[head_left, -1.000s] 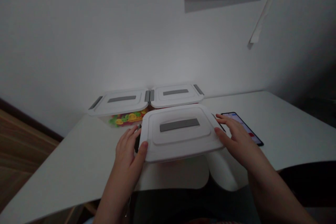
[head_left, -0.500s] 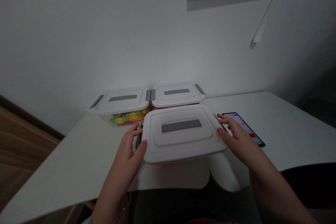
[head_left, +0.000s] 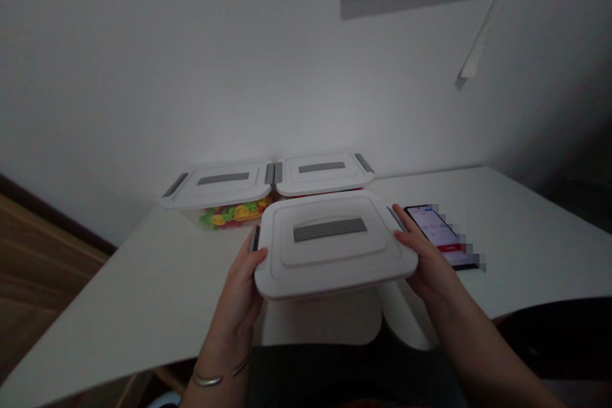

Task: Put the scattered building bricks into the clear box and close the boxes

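A white plastic box with a grey handle strip on its lid [head_left: 332, 242] sits at the near edge of a white table [head_left: 143, 306]. My left hand [head_left: 241, 293] grips the box's left side, thumb on the lid rim beside the grey latch. On the box's right side is my right hand [head_left: 428, 268], its thumb on the lid edge and its fingers curled under the rim. Both hands clasp the box from the sides.
Two more white-lidded boxes stand side by side at the back by the wall: the left one [head_left: 220, 188] shows colourful pieces inside, the right one [head_left: 322, 172] is just behind the held box. A lit phone [head_left: 442, 233] lies right of my right hand.
Both hands have slid from resting beside the box with spread fingers to clasping its sides. The box's near edge has shifted slightly left and toward me.
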